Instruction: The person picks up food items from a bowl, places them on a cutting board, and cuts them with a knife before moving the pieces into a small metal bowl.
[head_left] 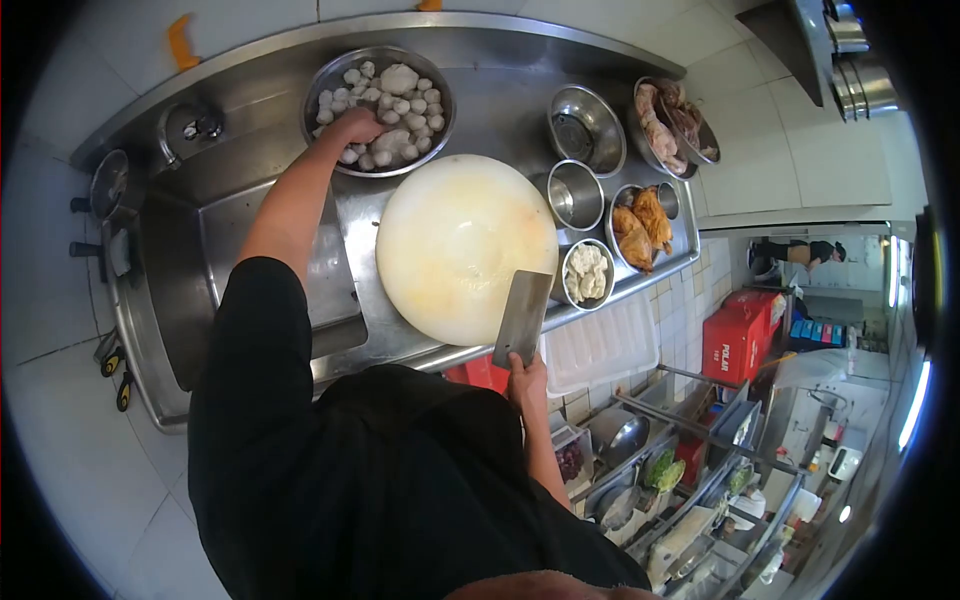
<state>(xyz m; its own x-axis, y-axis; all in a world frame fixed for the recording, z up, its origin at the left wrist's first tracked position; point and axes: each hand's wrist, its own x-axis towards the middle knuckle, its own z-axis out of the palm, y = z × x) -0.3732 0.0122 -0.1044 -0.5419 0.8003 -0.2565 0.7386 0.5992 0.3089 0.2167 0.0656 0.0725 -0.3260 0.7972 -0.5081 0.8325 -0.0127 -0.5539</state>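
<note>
My left hand [358,126] reaches into a steel bowl [447,100] at the back of the counter. Its fingers are hidden among whitish round lumps [398,106] of mixed sizes, so I cannot tell what they grip. My right hand [527,382] is closed around the handle of a cleaver [524,318], near the counter's front edge. The cleaver's broad blade points away from me and overlaps the right front rim of a thick, round, pale chopping board [465,240]. Wet-looking stains show on the board's surface.
Left of the board is a sink [265,240] with a tap [170,150]. To its right stand steel bowls [587,130], a bowl of raw meat [662,130], browned cooked poultry [640,230] and white pieces [587,273]. A translucent crate [605,345] sits below the front edge.
</note>
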